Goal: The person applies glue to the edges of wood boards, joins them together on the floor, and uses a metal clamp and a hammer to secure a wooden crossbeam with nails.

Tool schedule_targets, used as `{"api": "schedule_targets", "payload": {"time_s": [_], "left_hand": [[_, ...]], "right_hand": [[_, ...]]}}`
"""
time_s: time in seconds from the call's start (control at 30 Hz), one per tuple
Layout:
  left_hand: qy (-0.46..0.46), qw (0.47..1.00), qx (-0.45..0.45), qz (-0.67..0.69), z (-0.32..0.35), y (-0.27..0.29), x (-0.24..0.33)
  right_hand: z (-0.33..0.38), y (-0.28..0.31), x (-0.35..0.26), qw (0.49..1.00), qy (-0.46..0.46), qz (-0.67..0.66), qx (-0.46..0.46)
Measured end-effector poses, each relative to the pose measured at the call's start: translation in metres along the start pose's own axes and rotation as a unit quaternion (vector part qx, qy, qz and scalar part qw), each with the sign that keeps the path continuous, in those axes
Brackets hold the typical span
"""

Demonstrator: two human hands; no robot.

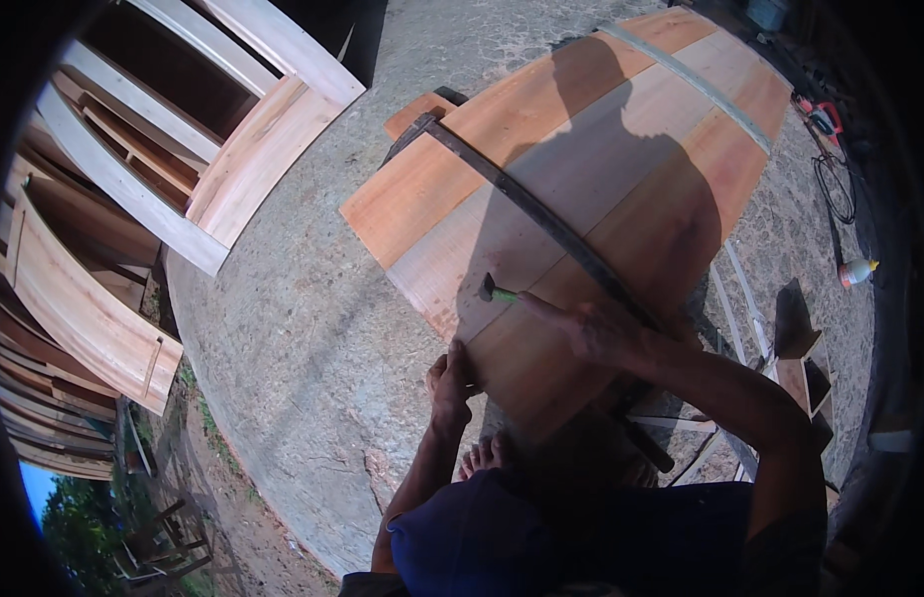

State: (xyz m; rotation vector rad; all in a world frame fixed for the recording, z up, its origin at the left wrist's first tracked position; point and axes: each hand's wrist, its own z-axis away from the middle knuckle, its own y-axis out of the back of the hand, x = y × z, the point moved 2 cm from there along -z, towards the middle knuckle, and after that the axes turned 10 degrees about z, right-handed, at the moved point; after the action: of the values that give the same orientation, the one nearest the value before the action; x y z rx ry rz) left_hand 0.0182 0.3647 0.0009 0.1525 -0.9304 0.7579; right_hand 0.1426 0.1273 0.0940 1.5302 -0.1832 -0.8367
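Note:
In front of me lies a wide panel of glued-up wooden boards (591, 164), alternately orange-brown and pale. My right hand (591, 331) is closed round the green handle of a small hammer (489, 288). Its dark head is over the panel near the end closest to me; whether it touches the wood I cannot tell. At that end's edge, my left hand (452, 386) has its fingers curled against the boards. A dark metal bar clamp (521, 201) crosses the panel just beyond my right hand. Toward the far end runs a pale grey clamp bar (691, 80).
Wooden frames (253, 164) and a curved-looking panel (94, 294) stand at the left. On the right are a red power tool (826, 117) with its cord, a white bottle with a yellow cap (858, 272) and wooden offcuts (795, 373). My bare foot (485, 456) is by the panel.

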Motion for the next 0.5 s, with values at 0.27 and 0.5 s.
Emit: {"api": "schedule_targets", "payload": {"time_s": [0.27,0.5], "left_hand": [[-0.002,0.999,-0.014,-0.03,-0.008,0.009,-0.003],[0.025,0.999,-0.019,-0.043,-0.013,0.017,0.003]], "right_hand": [[0.009,0.029,0.033,0.975,-0.097,-0.135,0.144],[0.139,0.047,0.14,0.785,-0.457,-0.298,0.293]]}}
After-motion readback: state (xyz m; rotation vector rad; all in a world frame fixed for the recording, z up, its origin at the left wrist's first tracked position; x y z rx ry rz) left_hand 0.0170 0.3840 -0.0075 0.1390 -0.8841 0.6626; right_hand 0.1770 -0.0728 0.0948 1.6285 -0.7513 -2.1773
